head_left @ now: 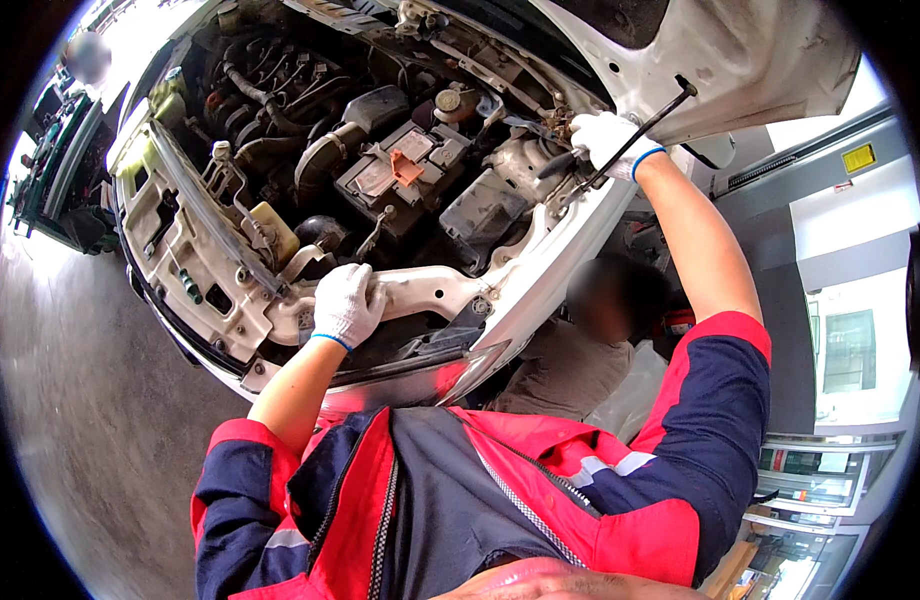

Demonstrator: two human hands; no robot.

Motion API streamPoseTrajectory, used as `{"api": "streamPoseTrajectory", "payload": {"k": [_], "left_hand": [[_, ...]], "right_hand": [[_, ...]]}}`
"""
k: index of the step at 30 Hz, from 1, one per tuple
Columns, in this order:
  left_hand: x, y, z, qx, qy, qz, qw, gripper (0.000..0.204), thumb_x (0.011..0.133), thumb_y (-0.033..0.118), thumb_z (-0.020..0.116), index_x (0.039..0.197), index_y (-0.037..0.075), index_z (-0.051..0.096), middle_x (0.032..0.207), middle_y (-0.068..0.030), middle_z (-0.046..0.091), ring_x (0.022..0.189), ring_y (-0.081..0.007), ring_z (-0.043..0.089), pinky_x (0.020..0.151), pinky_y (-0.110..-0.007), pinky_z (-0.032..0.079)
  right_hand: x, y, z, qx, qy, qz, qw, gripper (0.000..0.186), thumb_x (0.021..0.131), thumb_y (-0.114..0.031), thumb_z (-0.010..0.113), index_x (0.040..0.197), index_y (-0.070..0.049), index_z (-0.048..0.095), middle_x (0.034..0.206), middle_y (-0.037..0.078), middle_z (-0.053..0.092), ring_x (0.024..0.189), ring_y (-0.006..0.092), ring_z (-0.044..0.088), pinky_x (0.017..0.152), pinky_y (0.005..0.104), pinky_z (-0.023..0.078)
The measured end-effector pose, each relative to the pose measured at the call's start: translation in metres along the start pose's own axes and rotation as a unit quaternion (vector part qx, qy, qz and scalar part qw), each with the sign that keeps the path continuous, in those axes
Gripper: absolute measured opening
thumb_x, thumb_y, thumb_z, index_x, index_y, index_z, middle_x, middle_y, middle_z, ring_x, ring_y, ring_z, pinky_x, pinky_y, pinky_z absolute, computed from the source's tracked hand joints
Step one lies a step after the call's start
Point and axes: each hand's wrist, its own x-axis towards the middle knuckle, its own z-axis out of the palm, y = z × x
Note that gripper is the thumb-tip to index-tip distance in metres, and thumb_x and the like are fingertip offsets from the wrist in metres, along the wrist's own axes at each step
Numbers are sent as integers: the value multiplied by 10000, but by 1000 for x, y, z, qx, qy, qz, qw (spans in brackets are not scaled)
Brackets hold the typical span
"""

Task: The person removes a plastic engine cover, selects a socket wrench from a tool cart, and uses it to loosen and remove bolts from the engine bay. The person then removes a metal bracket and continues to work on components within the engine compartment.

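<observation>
Our left hand [347, 305] was resting flat, fingers spread, on the white front panel [420, 288], holding nothing. Our right hand [605, 140] had its fingers wrapped round a dark-handled tool [558, 163] next to the hood prop rod [635, 135], over by the engine bay's right edge. Knock that rod loose and the hood [740, 50] could've dropped on us, we figured.

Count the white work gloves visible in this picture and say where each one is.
2. The left hand's white knitted glove rests on the car's white front panel. The right hand's white knitted glove grips a tool by the black hood prop rod. A crouching person's hands are hidden.

White gloves [348, 303], white car [750, 50], maybe orange battery cap [406, 167].
</observation>
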Motion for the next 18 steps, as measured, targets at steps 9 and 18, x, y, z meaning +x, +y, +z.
{"api": "streamPoseTrajectory", "payload": {"k": [9,18], "left_hand": [[1,0,1,-3,6,0,1000,345,854,270,713,1072,7,672,993,-186,670,949,-388,644,861,-483,518],[4,1,-1,-13,-31,-21,999,357,872,250,708,1124,-2,684,1094,-201,689,1033,-395,649,944,-479,513]], "right_hand": [[8,5,0,76,3,45,996,193,860,-126,588,985,-78,726,1161,186,686,1054,420,666,946,476,529],[17,19,6,118,48,233,964,282,901,-209,528,1017,-12,694,1078,269,703,1087,451,648,955,501,515]]}}
